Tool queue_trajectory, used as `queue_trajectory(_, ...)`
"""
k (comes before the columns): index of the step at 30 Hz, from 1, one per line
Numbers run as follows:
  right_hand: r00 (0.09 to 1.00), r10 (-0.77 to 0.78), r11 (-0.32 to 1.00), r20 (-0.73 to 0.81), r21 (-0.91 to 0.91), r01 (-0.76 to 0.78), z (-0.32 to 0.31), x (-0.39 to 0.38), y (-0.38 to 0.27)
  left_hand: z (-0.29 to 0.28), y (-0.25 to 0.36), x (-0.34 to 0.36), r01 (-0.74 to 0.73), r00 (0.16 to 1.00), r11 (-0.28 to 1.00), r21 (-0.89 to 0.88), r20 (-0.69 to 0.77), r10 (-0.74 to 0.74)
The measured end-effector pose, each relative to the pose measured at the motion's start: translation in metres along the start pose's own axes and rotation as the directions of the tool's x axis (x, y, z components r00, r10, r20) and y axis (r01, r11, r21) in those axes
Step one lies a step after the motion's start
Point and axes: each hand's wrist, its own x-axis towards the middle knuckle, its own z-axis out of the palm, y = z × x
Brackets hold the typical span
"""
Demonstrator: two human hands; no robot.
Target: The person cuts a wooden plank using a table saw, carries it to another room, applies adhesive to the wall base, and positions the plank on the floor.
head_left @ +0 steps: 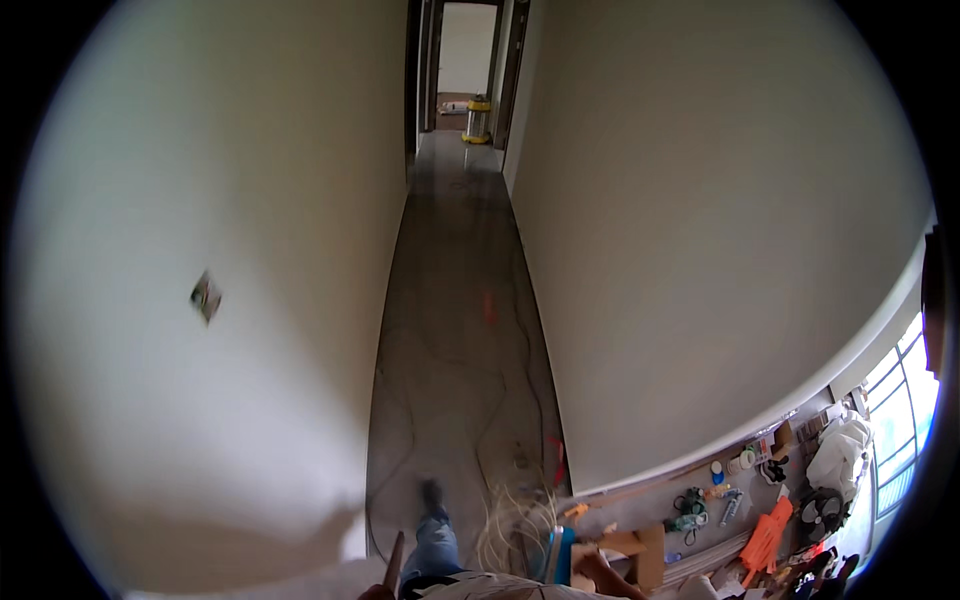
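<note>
At the bottom edge, my left hand (378, 591) grips a thin brown stick (398, 548), which looks like wood and points upward beside my jeans-clad leg (437, 538). My right hand (592, 566) is low at the bottom, partly visible in front of a cardboard box (648, 558) and near a blue object (560, 553); its fingers are unclear. A loose coil of pale cable (510, 525) lies on the floor by my foot.
A narrow corridor (450, 280) runs between walls, with dark cables along it. A yellow-topped vacuum (476, 122) stands by the far doorway. At right lie an orange object (765, 535), tools, containers, white cloth (838, 455) and a fan (820, 512) near a window.
</note>
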Motion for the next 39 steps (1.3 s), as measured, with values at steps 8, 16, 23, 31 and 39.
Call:
queue_trajectory(8, 0.999, 0.034, 0.939, -0.019, 0.342, -0.025, -0.213, 0.126, -0.011, -0.27, 0.159, 0.081, 0.128, 0.984, 0.991, 0.024, 0.12, -0.13)
queue_trajectory(16, 0.736, 0.462, -0.266, 0.495, 0.869, -0.417, -0.368, 0.382, 0.005, -0.508, 0.386, 0.148, 0.184, 0.977, 0.96, -0.212, -0.068, -0.203)
queue_trajectory(23, 0.722, 0.412, -0.074, 0.556, 0.81, -0.582, -0.412, 0.598, 0.198, -0.673, 0.497, 0.191, -0.097, 0.973, 0.954, 0.284, -0.174, 0.15)
queue_trajectory(31, 0.756, 0.603, -0.243, 0.255, 0.961, -0.13, -0.776, 0.826, 0.406, -0.848, 0.662, 0.196, 0.2, 0.969, 0.951, -0.238, -0.095, -0.228)
queue_trajectory(39, 0.631, 0.697, -0.472, 0.341, 0.881, 0.045, -0.908, 1.031, 0.485, -1.045, 0.768, 0.339, 0.248, 0.969, 0.913, -0.324, 0.068, -0.239)
